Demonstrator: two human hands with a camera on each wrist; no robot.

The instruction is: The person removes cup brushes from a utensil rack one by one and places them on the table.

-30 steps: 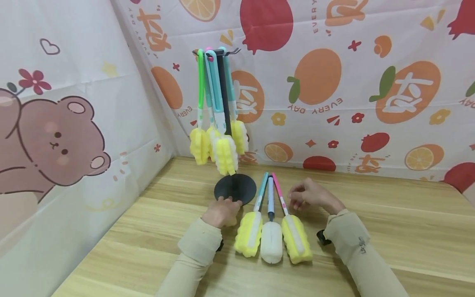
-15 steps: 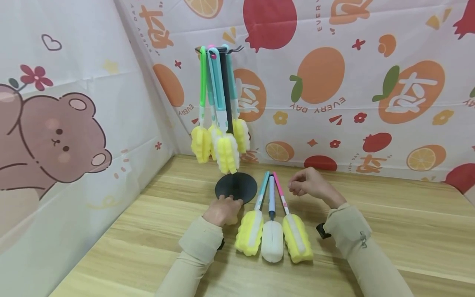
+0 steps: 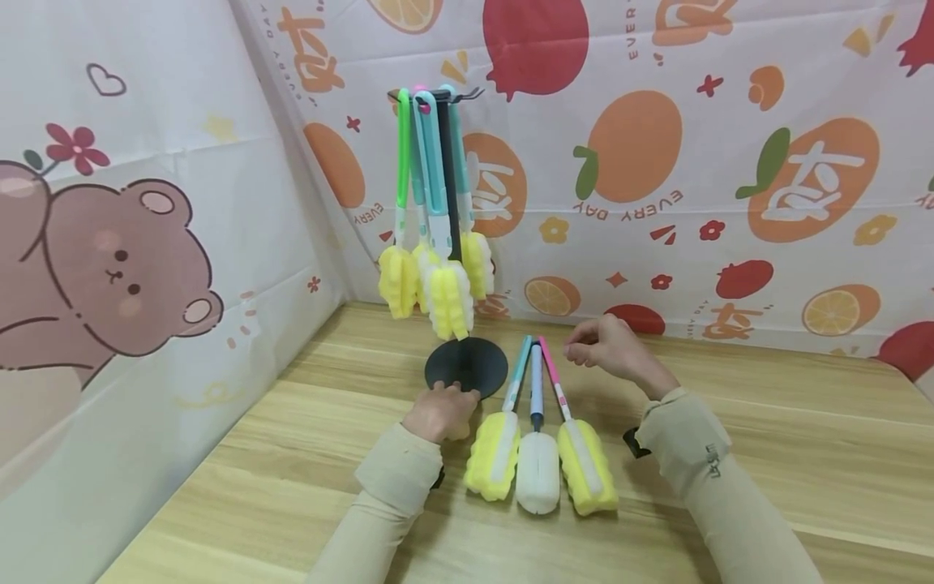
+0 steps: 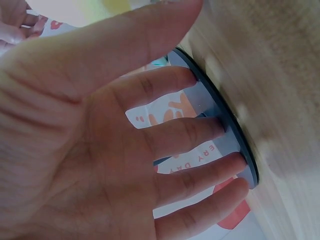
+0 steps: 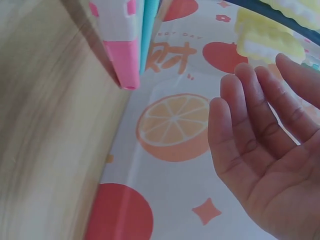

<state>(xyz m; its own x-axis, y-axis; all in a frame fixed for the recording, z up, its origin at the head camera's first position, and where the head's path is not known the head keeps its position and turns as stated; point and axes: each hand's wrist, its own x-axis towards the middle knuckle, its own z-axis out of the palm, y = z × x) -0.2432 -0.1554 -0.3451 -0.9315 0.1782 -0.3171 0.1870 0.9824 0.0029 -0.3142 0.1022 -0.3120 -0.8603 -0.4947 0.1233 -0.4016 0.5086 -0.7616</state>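
My left hand [image 3: 441,411] rests its extended fingertips on the front rim of the black round base [image 3: 467,361] of a hanging stand. The left wrist view shows those fingers spread along the base edge [image 4: 240,142]. On the stand's top hooks hang several sponge bottle brushes, among them a green-handled brush [image 3: 404,154] and a light-blue-handled brush [image 3: 448,296]. My right hand [image 3: 613,349] holds nothing, its fingers loosely bent, above the table beside the handle of a pink-handled brush [image 3: 586,466]. In the right wrist view its palm faces the camera.
Between my forearms lie a teal-handled yellow brush [image 3: 492,456], a white-headed brush [image 3: 538,474] and the pink-handled one, handles converging toward the back. A fruit-print cloth [image 3: 635,146] rises behind the wooden table [image 3: 788,438]. A bear-print cloth [image 3: 131,268] stands at the left.
My right hand has lifted a little and moved toward the back, away from beside the pink handle. The left hand stays on the base. The head view has shifted slightly.
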